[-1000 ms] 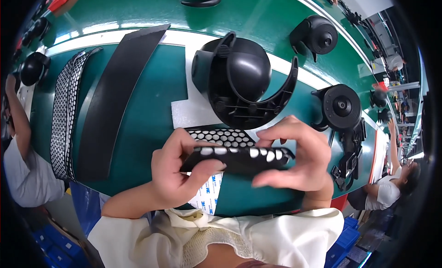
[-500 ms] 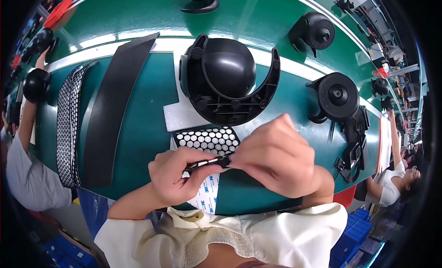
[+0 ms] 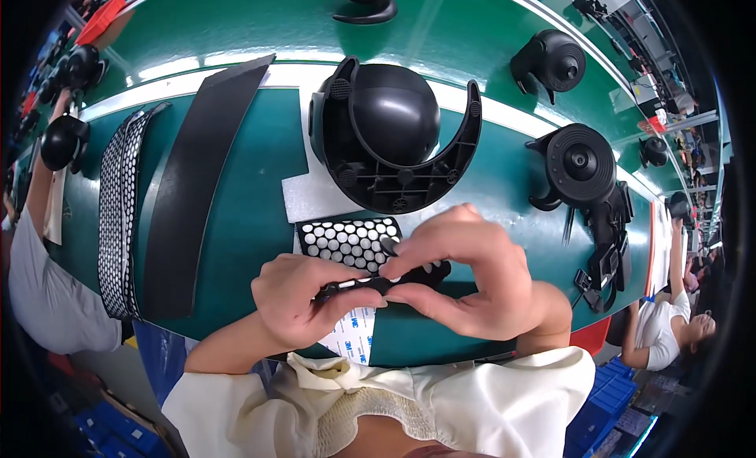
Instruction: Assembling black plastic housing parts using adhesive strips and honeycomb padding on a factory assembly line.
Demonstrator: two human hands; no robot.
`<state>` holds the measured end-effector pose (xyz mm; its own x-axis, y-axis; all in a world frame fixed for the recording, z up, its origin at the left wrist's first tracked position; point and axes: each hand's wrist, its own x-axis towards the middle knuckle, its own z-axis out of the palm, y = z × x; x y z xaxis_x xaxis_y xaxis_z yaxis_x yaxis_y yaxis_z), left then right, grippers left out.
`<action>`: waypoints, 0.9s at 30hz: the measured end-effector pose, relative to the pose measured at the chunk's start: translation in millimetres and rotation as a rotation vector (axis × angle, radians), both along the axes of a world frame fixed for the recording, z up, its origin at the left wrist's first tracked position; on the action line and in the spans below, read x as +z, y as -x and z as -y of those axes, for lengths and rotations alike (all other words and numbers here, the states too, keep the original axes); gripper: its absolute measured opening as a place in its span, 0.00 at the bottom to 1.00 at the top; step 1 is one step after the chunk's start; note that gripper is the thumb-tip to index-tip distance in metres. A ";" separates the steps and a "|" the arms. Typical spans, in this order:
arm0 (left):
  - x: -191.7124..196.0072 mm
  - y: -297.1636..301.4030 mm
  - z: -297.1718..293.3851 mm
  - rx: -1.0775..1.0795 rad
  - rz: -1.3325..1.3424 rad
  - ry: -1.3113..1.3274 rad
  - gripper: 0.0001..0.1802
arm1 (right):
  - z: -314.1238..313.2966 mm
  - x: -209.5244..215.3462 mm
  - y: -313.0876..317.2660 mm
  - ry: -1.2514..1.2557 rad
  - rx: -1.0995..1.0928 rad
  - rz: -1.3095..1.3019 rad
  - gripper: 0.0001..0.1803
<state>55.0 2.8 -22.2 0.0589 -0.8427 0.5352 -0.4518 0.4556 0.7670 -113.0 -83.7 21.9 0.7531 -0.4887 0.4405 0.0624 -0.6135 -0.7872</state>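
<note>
the narrow black plastic strip with pale slots [image 3: 386, 282] is held edge-on just above the near edge of the green table [image 3: 260, 206]. the left hand [image 3: 303, 296] pinches its left end; the right hand [image 3: 465, 277] grips its right end, fingers curled over the top. directly behind lies the white backing sheet of black round adhesive pads [image 3: 346, 241], most pads in place. beyond stands the large black domed plastic housing [image 3: 390, 143], no pads visibly fitted. judged: padding work is at an early stage.
</note>
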 end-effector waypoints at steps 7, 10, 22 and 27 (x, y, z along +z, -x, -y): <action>-2.3 2.4 0.7 -0.104 -0.193 -0.432 0.17 | -0.8 -20.9 14.5 0.479 0.164 0.200 0.08; -13.7 -0.1 10.6 -0.220 -0.436 -0.694 0.05 | 6.1 -14.4 28.7 0.226 0.136 0.040 0.14; -30.0 5.0 20.9 -0.610 -0.765 -0.321 0.12 | 25.3 -18.2 4.4 -0.154 -0.136 -0.164 0.22; -29.7 4.2 20.7 -0.614 -0.762 -0.317 0.12 | 25.0 -20.6 4.5 -0.188 -0.134 -0.130 0.22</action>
<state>50.8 -17.9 -51.8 -0.1989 -0.9380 0.2839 0.4477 0.1708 0.8777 -117.5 -108.7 1.3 0.7202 -0.6524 0.2361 -0.1191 -0.4515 -0.8843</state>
